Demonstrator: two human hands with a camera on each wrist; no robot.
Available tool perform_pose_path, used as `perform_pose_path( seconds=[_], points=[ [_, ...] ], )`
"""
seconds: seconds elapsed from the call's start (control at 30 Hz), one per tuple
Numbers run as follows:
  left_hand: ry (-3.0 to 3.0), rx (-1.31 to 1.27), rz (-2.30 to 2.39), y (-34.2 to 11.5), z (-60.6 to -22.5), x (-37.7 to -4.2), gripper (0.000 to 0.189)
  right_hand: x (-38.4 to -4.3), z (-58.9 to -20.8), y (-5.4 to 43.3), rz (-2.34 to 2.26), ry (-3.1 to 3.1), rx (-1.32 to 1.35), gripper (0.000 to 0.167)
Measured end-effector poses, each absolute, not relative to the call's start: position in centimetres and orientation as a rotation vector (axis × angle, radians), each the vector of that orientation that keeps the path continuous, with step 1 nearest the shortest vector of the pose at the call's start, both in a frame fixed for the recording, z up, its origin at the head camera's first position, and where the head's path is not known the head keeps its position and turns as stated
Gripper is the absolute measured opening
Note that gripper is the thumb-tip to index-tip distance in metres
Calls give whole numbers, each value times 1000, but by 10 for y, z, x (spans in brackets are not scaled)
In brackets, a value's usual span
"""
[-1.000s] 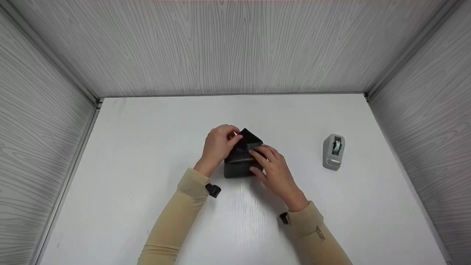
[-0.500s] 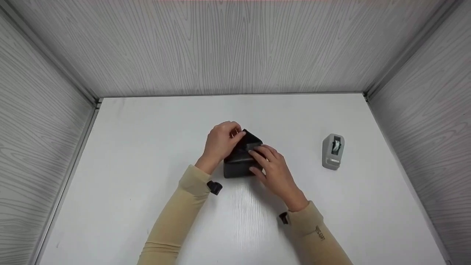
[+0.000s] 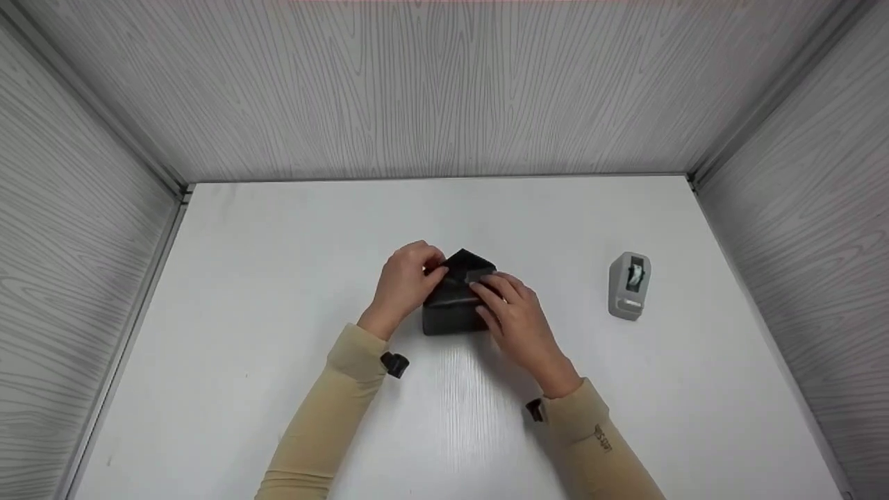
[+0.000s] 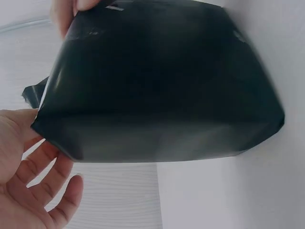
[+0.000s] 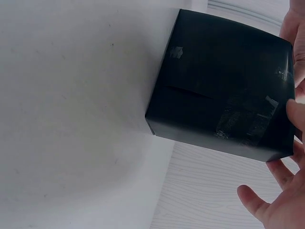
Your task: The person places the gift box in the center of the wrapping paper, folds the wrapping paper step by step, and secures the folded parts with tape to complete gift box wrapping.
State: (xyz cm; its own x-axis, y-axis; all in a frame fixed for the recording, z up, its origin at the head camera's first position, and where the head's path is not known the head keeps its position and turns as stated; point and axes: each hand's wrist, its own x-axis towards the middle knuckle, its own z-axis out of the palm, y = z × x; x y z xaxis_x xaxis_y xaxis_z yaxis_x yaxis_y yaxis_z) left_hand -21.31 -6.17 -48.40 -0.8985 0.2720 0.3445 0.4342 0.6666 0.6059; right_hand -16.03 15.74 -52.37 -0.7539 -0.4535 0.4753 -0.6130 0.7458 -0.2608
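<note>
A small box (image 3: 455, 318) wrapped in glossy black paper stands at mid-table in the head view. A triangular flap of the black wrapping paper (image 3: 464, 262) points away at its far top end. My left hand (image 3: 405, 281) pinches the flap's left edge between thumb and index finger. Across the box's right top corner lies my right hand (image 3: 519, 321), gripping it with fingers on top and thumb on the near side. A strip of clear tape (image 3: 479, 276) shows by its fingertips. In the right wrist view, more clear tape (image 5: 243, 121) sticks to the paper.
A grey tape dispenser (image 3: 630, 286) with a roll in it stands on the white table (image 3: 278, 264), right of the hands. Grey wood-grain panels (image 3: 430, 90) rise behind the table and along both sides.
My left hand rose slightly with the flap's edge, then came down and left toward the box. The flap's tip now lies lower. My right hand has hardly moved.
</note>
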Motion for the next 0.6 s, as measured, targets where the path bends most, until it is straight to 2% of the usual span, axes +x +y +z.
perform_pose_path(
  seconds=[0.33, 0.6],
  points=[
    [-2606, -558, -828, -50, -491, -214, 16, -161, -522, 156, 544, -2552, 803, 36],
    [-2561, -634, -798, -51, -492, -209, 7, -162, -523, 155, 572, -2518, 794, 35]
  ],
)
